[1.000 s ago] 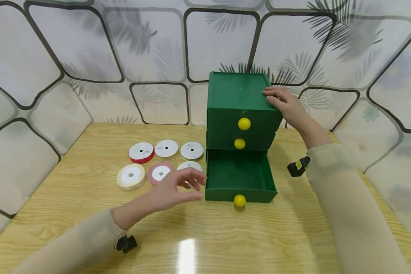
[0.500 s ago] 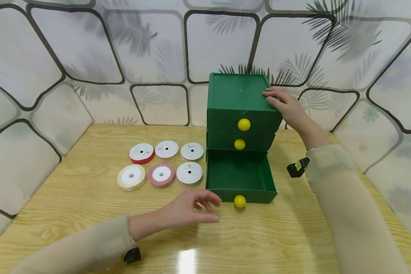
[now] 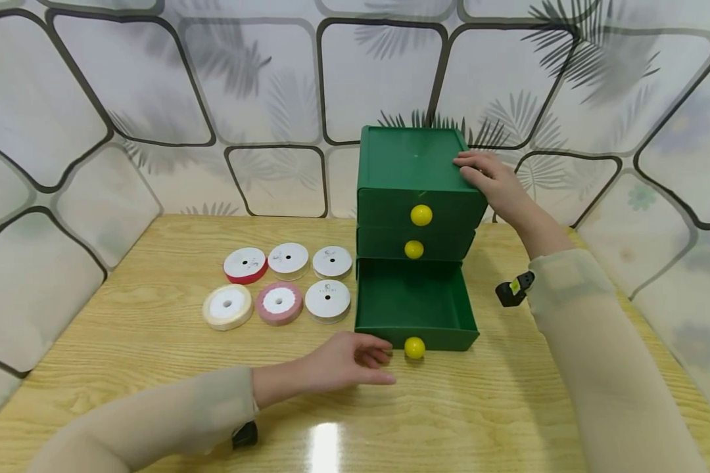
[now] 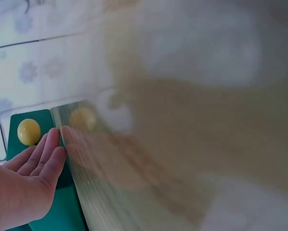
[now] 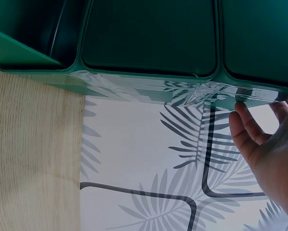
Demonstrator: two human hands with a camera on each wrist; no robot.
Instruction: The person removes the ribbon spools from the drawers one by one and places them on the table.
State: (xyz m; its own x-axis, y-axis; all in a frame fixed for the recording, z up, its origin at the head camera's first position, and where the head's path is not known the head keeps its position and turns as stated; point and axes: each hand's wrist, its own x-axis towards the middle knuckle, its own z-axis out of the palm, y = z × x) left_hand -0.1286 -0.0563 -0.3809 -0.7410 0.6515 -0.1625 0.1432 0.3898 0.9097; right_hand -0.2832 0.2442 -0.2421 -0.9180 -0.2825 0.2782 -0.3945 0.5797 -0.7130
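A green three-drawer cabinet (image 3: 414, 171) stands at the back of the wooden table. Its bottom drawer (image 3: 414, 303) is pulled out and looks empty, with a yellow knob (image 3: 414, 347) at its front. My left hand (image 3: 355, 360) lies low on the table just left of that knob (image 4: 28, 131), fingers loosely extended and holding nothing. My right hand (image 3: 484, 174) rests flat on the cabinet's top right edge (image 5: 259, 94), fingers straight. The upper two drawers are closed, each with a yellow knob (image 3: 421, 215).
Several ribbon spools lie in two rows left of the cabinet: a red one (image 3: 245, 265), a cream one (image 3: 227, 306), a pink one (image 3: 279, 303) and white ones (image 3: 328, 299). A patterned screen (image 3: 154, 98) walls the table on three sides.
My left hand moved from over the spools rightward and toward me, down to the open drawer's knob. The right hand stayed on the cabinet top.
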